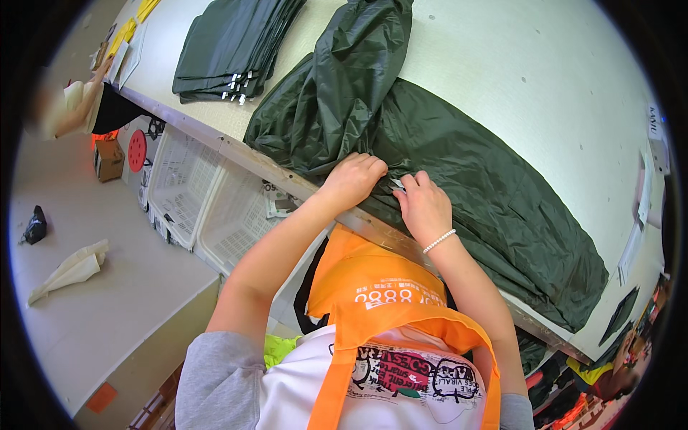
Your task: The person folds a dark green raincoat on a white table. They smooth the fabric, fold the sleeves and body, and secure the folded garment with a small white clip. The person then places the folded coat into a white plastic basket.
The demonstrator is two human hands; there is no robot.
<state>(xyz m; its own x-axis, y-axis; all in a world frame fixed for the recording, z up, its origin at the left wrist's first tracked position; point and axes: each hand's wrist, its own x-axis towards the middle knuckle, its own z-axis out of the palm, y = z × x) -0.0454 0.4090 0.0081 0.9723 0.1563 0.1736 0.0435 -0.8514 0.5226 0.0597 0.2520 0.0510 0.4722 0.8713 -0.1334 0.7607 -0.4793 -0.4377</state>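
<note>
Pinching dark green fabric [494, 215] with left hand [356, 179] and a small white piece [397, 185] with right hand [427, 206] at the desk's [502, 50] near edge, held both close together, apparently for steady control.

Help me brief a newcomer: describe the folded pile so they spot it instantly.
Find the pale table. Beyond the left hand lies a dark green pile showing white tags. Flat, neat layers distinguish it from the crumpled cloth beside it.

Wht worktable [516, 72], metal edge [251, 158]; wht plastic crates [183, 183] alongside, L.
</note>
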